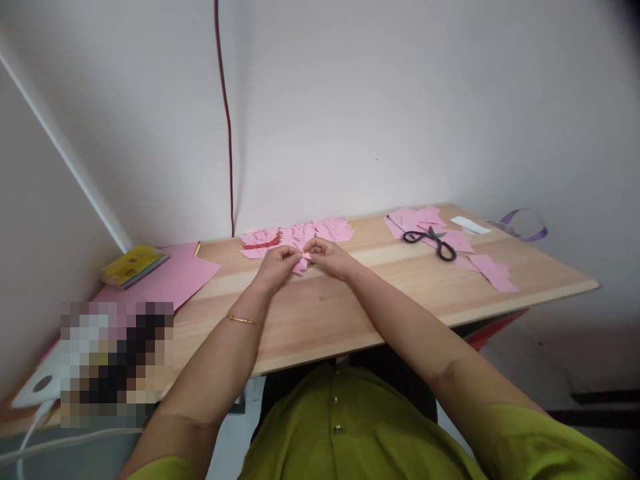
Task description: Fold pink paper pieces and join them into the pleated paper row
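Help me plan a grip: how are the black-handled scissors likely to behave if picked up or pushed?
The scissors lie flat, so rolling seems unlikely. Being spread open, they might swing when lifted by one side only. Pushing could drag the loose pink paper beneath them.

Smooth wooden tabletop (330,313) with visible grain and a faint sheen. At the far middle, cut paper pieces (333,231), matt and creased; at the right, loose paper scraps (495,272), also matt. The scissors (431,234) on the right look like dark metal. At the far left, a packet (134,264) in glossy, plastic-looking wrapping and a large sheet (187,277) of smooth, matt paper. At the near left, a smooth plastic casing (50,367). A bracelet (244,321) of shiny metal. A shirt (365,427) of soft-looking cloth with shiny buttons (338,429). Behind, a smooth, matt wall (400,100) and a plastic-coated cable (229,120).
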### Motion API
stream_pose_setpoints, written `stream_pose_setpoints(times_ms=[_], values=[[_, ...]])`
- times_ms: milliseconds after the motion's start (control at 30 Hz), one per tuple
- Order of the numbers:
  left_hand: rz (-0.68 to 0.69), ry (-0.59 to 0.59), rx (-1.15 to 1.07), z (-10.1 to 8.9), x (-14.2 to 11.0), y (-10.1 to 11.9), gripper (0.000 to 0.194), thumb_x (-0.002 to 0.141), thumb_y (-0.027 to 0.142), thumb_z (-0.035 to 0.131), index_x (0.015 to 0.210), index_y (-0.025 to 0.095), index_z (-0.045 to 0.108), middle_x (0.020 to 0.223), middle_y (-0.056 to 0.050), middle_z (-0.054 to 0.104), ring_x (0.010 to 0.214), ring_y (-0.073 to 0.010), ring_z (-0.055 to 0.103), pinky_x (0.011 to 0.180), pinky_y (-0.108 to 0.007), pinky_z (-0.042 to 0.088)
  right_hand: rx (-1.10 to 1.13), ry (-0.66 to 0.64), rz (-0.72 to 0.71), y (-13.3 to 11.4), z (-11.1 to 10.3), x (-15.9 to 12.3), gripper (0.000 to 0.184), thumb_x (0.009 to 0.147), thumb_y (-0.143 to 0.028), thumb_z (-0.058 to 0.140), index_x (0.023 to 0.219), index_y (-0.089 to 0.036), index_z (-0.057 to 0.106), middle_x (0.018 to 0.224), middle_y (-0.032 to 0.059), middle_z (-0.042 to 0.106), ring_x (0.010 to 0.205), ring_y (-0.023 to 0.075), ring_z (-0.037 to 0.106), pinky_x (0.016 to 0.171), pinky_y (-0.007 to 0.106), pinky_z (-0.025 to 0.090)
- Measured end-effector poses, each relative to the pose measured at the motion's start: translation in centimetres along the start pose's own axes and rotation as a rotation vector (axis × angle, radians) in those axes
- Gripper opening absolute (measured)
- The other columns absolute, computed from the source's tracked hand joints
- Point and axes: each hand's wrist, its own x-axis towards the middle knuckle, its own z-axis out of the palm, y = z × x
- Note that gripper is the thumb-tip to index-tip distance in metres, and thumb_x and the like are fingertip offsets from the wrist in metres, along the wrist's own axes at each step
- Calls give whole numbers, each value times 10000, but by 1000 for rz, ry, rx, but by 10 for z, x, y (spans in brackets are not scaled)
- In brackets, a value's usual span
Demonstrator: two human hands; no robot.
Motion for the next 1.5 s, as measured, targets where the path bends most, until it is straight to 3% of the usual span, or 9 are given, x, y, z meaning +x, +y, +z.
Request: stream_pose_setpoints(times_ms=[233, 433, 733, 867, 1033, 1133, 1233, 1367, 1500], values=[[101, 42, 171, 1, 2, -7, 128, 706, 295, 650, 679, 171, 635, 611, 8, 590, 568, -127, 512, 560, -249, 410, -56, -2, 58, -10, -1, -3, 150, 804, -310, 586, 837, -166, 609, 699, -4, 629, 683, 114, 584, 715, 263, 479], [96, 7, 222, 5, 0, -8, 116, 726, 292, 623, 694, 181, 611, 604, 6, 584, 547, -135, 513, 541, -251, 394, -264, 13, -13, -15, 0, -6, 220, 729, -355, 684, 756, -163, 580, 690, -16, 598, 670, 115, 532, 655, 246, 432], [47, -92, 170, -3, 0, -6, 149, 723, 326, 641, 697, 185, 604, 575, 16, 549, 493, -129, 478, 515, -258, 365, -71, -134, 56, -9, -5, -4, 235, 759, -365, 701, 824, -156, 618, 715, 19, 690, 720, 130, 629, 736, 270, 485], [76, -41, 176, -5, 3, -12, 144, 729, 319, 631, 695, 185, 592, 583, 11, 556, 501, -131, 482, 508, -257, 358, -4, -122, 112, -10, -5, -3, 212, 771, -352, 690, 829, -155, 636, 739, 31, 711, 737, 132, 653, 760, 287, 509], [72, -61, 210, -2, 2, -9, 169, 730, 327, 650, 673, 176, 598, 590, 9, 558, 518, -125, 490, 524, -254, 378, -116, -66, 78, -10, -2, -4, 238, 766, -378, 692, 790, -156, 610, 694, 22, 692, 682, 122, 621, 702, 259, 484], [33, -32, 59, 0, 1, -5, 238, 722, 386, 692, 791, 164, 644, 666, 3, 598, 585, -119, 530, 581, -248, 433, -153, 9, 42, -6, -2, -2, 246, 762, -387, 682, 791, -163, 583, 680, 8, 670, 669, 123, 607, 685, 255, 466], [-115, -57, -200, 1, 0, -3, 353, 729, 453, 705, 919, 164, 635, 744, -15, 633, 666, -130, 598, 666, -280, 506, -137, 97, 1, -2, -5, 1, 252, 775, -407, 647, 791, -176, 549, 689, -1, 650, 674, 128, 603, 694, 264, 461], [-253, -61, -330, 1, 1, -7, 328, 651, 381, 786, 788, 149, 600, 705, -28, 634, 668, -136, 628, 686, -304, 539, -152, 160, -28, -1, -8, 2, 234, 781, -400, 620, 799, -183, 536, 687, -18, 614, 669, 126, 576, 688, 264, 440], [-190, 35, -288, 3, 2, -11, 278, 610, 318, 785, 699, 143, 588, 626, -4, 608, 603, -115, 588, 662, -287, 521, -230, 143, -59, -3, -10, 1, 200, 760, -358, 629, 797, -177, 554, 704, -28, 566, 674, 117, 517, 670, 250, 403]])
